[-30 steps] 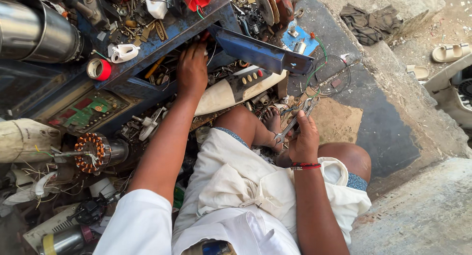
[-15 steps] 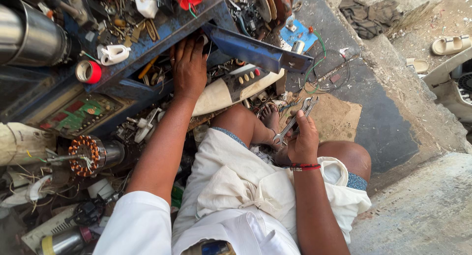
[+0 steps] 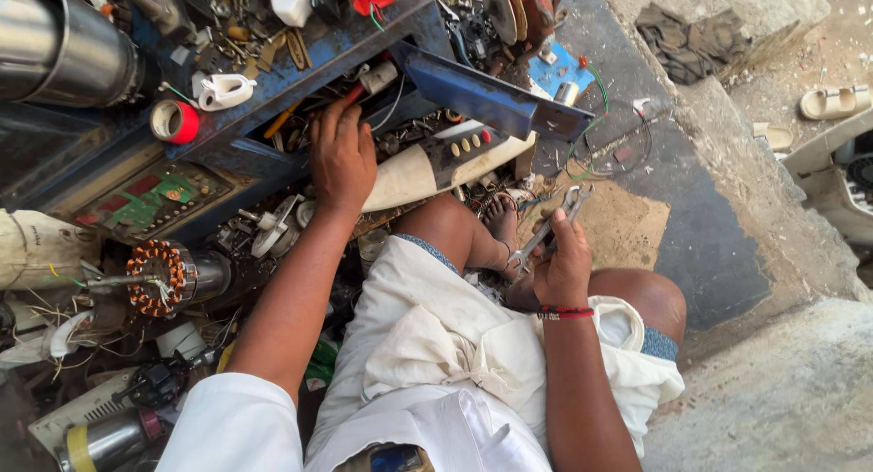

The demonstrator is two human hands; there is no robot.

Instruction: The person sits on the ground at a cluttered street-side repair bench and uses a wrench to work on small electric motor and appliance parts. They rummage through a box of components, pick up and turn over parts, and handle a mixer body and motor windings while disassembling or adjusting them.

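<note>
Two hands busy here. The left hand [image 3: 343,158] is down in the blue toolbox [image 3: 273,67], fingers curled among the loose parts, though it's too cluttered to tell if they're pinching anything. The right hand [image 3: 564,267] is wrapped around pliers [image 3: 548,228] over the lap, jaws pointing toward the cardboard [image 3: 627,226].

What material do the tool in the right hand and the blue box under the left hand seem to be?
The pliers in the right hand look like bare steel: grey, dull shine, no coloured grips visible. The blue toolbox under the left hand seems painted sheet metal: thin folded edges, paint worn and scratched.
</note>
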